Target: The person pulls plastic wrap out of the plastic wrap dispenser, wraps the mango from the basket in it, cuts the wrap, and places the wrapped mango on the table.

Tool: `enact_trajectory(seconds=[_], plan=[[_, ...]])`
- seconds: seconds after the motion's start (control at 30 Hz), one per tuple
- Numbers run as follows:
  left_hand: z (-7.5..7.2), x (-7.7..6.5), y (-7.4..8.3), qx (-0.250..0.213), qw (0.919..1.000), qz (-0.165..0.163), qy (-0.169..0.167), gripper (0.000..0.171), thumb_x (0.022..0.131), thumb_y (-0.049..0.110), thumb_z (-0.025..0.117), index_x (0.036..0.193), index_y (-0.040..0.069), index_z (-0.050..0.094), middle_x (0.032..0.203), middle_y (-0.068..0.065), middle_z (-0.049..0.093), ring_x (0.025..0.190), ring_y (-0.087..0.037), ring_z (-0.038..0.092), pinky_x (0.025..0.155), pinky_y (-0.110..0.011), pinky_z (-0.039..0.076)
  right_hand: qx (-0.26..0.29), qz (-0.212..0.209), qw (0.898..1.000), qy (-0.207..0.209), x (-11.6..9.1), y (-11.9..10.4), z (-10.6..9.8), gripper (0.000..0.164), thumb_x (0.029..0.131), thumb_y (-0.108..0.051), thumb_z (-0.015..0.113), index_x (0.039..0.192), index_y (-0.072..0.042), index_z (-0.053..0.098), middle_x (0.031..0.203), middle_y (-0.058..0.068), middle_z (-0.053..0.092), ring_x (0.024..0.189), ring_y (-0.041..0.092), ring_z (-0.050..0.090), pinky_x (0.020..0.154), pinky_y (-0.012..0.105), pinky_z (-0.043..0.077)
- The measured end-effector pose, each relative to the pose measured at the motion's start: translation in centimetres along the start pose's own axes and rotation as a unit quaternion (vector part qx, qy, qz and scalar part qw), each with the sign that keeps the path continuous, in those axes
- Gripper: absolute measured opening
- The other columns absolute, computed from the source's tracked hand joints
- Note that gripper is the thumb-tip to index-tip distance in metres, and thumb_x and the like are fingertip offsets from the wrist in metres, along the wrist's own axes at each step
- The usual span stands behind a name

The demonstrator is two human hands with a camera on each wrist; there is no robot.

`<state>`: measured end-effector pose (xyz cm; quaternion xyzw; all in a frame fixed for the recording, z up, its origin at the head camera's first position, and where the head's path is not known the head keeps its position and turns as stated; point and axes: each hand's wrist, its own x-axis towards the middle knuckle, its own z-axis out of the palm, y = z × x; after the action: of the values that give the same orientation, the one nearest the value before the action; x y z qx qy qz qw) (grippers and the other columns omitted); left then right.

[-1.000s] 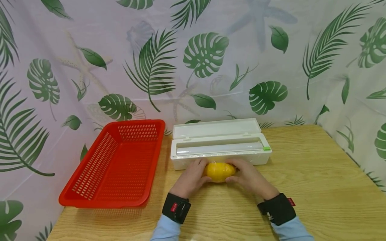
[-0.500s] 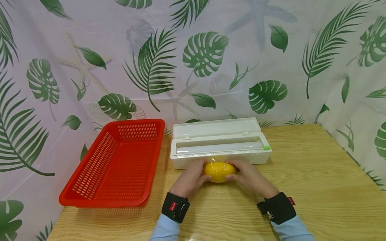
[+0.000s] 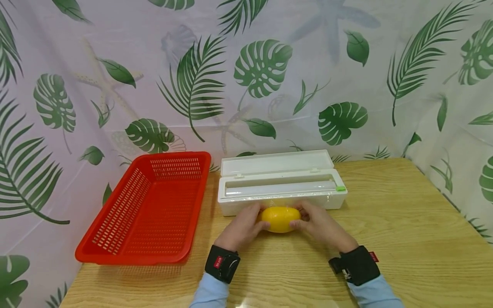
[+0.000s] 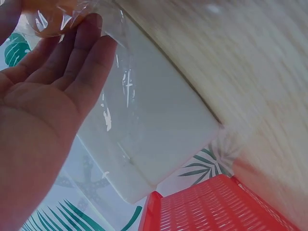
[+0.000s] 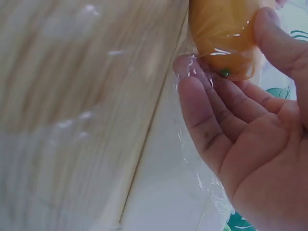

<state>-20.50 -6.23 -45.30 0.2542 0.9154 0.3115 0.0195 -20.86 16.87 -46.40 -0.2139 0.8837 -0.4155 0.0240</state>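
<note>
A smooth yellow oval fruit [image 3: 280,219] lies crosswise between my two hands, right in front of the white cling film dispenser [image 3: 246,207]. Clear cling film [image 5: 192,62] covers the fruit and stretches back to the dispenser. My left hand [image 3: 244,227] grips the fruit's left end, thumb in front and fingers behind. The right end, with a small green spot [image 5: 224,73], is held by my right hand [image 3: 320,226] in the same way. Fingers of both hands touch the film, and their tips behind the fruit are partly hidden in the head view.
The dispenser's lid [image 3: 277,163] is raised at the back, showing a film roll [image 3: 281,188] and a green slider [image 3: 340,188]. To the left stands a red plastic basket [image 3: 165,222]. A leaf-patterned cloth [image 3: 269,107] hangs behind the wooden table [image 3: 404,239].
Both hands stay around the fruit in nearly the same place. The right fingers and thumb have shifted slightly on its right end, and the film over it lies smoother.
</note>
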Motion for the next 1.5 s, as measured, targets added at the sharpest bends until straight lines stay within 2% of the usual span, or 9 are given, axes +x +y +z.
enact_trajectory(seconds=[0.4, 0.73, 0.93, 1.03, 1.13, 1.33, 1.5], plan=[[0.01, -0.02, 0.16, 0.000, 0.9998, -0.006, -0.016, 0.035, 0.091, 0.025, 0.056, 0.120, 0.006, 0.048, 0.105, -0.004, 0.057, 0.090, -0.014, 0.048, 0.086, -0.033, 0.046, -0.028, 0.002, 1.000, -0.014, -0.07, 0.14, -0.10, 0.037, 0.086, -0.029, 0.061, 0.113, -0.004, 0.058, 0.101, 0.009, 0.061, 0.085, 0.018, 0.052, 0.079, 0.043, 0.048], [0.18, -0.08, 0.23, 0.027, 0.9993, -0.013, -0.022, 0.038, 0.093, 0.026, 0.053, 0.125, 0.006, 0.048, 0.109, -0.005, 0.057, 0.091, -0.013, 0.048, 0.086, -0.033, 0.046, -0.033, 0.018, 0.999, -0.027, -0.01, 0.16, -0.09, 0.035, 0.088, -0.030, 0.059, 0.111, -0.003, 0.059, 0.102, 0.009, 0.062, 0.085, 0.018, 0.052, 0.080, 0.044, 0.049], [0.04, -0.31, 0.73, 0.062, 0.9978, -0.021, -0.006, 0.041, 0.092, 0.029, 0.055, 0.125, 0.005, 0.052, 0.120, -0.013, 0.051, 0.101, -0.020, 0.046, 0.091, -0.038, 0.045, -0.002, 0.031, 0.999, -0.023, -0.10, 0.16, -0.10, 0.039, 0.086, -0.029, 0.062, 0.113, -0.001, 0.055, 0.105, 0.014, 0.061, 0.088, 0.020, 0.056, 0.079, 0.044, 0.051], [0.02, -0.33, 0.81, 0.062, 0.9979, -0.019, 0.008, 0.044, 0.090, 0.029, 0.059, 0.125, 0.004, 0.050, 0.122, -0.015, 0.050, 0.104, -0.021, 0.047, 0.093, -0.039, 0.045, 0.022, 0.041, 0.999, -0.022, -0.22, 0.16, -0.16, 0.044, 0.085, -0.029, 0.062, 0.115, 0.000, 0.049, 0.109, 0.018, 0.058, 0.092, 0.023, 0.058, 0.080, 0.045, 0.052], [0.05, -0.28, 0.82, 0.062, 0.9979, -0.009, 0.014, 0.045, 0.088, 0.028, 0.061, 0.126, 0.008, 0.047, 0.121, -0.013, 0.053, 0.102, -0.019, 0.048, 0.091, -0.037, 0.046, 0.030, 0.035, 0.999, -0.022, -0.27, 0.09, -0.19, 0.043, 0.085, -0.027, 0.062, 0.116, -0.002, 0.047, 0.112, 0.019, 0.055, 0.095, 0.024, 0.058, 0.081, 0.046, 0.052], [0.00, -0.37, 0.80, 0.089, 0.9960, 0.005, 0.010, 0.041, 0.088, 0.030, 0.060, 0.124, 0.015, 0.049, 0.117, -0.010, 0.054, 0.096, -0.017, 0.049, 0.087, -0.036, 0.048, -0.029, -0.002, 1.000, 0.004, -0.20, -0.31, -0.27, 0.035, 0.083, -0.028, 0.066, 0.109, -0.006, 0.056, 0.105, 0.012, 0.057, 0.090, 0.022, 0.052, 0.078, 0.045, 0.050], [-0.03, -0.45, 0.59, 0.082, 0.9966, 0.004, 0.004, 0.053, 0.077, 0.025, 0.072, 0.124, 0.016, 0.048, 0.119, -0.009, 0.052, 0.099, -0.017, 0.048, 0.090, -0.037, 0.047, -0.067, -0.002, 0.998, 0.021, -0.24, -0.80, -0.28, 0.045, 0.079, -0.029, 0.070, 0.114, -0.005, 0.054, 0.111, 0.014, 0.054, 0.095, 0.025, 0.052, 0.081, 0.046, 0.050]])
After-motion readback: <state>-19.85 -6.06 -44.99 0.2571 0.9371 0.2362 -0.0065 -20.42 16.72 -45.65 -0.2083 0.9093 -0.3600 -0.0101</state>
